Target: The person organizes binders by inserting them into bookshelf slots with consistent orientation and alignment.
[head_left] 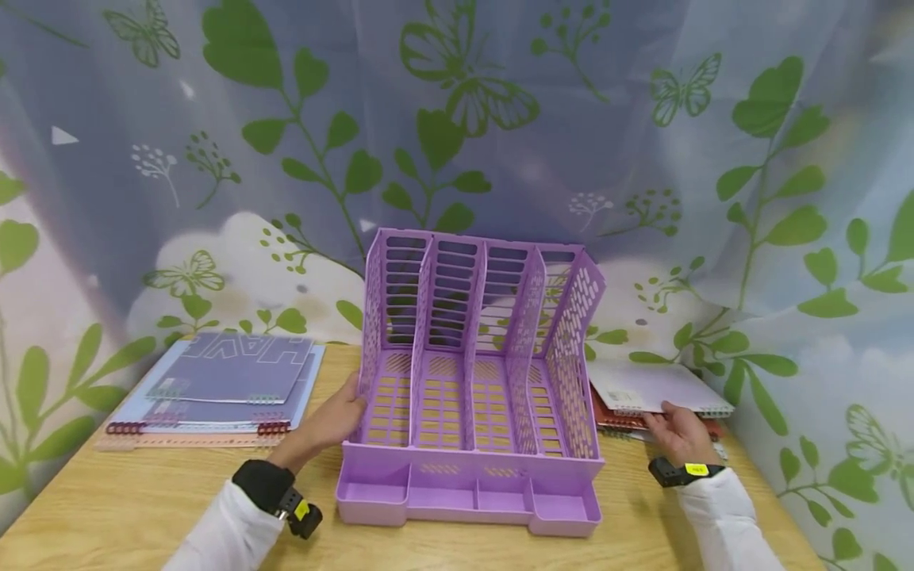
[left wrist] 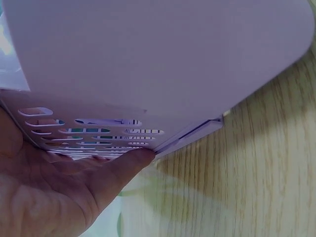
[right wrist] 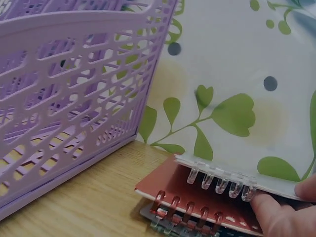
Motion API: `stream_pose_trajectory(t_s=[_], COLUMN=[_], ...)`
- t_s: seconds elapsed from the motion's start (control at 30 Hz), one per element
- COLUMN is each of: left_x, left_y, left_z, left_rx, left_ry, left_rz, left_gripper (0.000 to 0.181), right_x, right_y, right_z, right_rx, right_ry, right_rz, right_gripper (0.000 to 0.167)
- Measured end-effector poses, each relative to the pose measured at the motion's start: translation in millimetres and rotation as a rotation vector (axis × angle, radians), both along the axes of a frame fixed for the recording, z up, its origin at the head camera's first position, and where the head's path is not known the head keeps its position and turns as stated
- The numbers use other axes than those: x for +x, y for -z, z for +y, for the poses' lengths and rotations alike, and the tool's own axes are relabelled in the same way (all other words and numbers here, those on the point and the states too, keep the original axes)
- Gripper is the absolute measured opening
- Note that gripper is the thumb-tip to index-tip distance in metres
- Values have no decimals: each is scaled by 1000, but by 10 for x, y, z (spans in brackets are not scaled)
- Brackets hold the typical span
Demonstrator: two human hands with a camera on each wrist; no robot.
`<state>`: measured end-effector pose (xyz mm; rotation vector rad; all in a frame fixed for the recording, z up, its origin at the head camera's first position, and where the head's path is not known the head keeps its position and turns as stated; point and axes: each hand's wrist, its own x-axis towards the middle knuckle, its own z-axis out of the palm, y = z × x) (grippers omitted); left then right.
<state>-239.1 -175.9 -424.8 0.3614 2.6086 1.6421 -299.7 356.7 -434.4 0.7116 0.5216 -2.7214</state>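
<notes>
A purple desk file organizer with upright slots and small front trays stands in the middle of the table. My left hand holds its left side; in the left wrist view the thumb lies along the slotted purple panel, with the other fingers partly hidden. To the right, my right hand pinches the front edge of a white spiral notebook, thumb above and fingers beneath. That notebook's clear-ringed edge is raised off a red-brown notebook in the right wrist view.
A pile at the left holds a grey-blue notebook, a light blue one and a peach one. More ring-bound edges show under the red-brown notebook. A leaf-patterned curtain hangs behind the wooden table.
</notes>
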Motion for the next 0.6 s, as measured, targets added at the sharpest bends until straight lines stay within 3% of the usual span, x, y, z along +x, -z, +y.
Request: stream_pose_trajectory(t_s=[0.1, 0.23, 0.33, 0.43, 0.6], left_x=[-6, -13, -5, 2, 11], left_y=[2, 3, -13, -32, -55], left_z=[1, -15, -30, -36, 2], left_rx=[-10, -12, -21, -40, -58], left_ry=[15, 26, 25, 25, 32], left_rz=[1, -4, -9, -20, -47], left_gripper=[52, 52, 52, 52, 53], right_x=[70, 218, 358, 494, 683], right_y=[12, -8, -39, -96, -251], right_z=[-11, -71, -142, -225, -367], right_rx=[-26, 64, 212, 368, 686], right_ry=[35, 61, 89, 150, 306], right_rz=[52, 241, 415, 528, 573], right_gripper=[57, 58, 60, 54, 31])
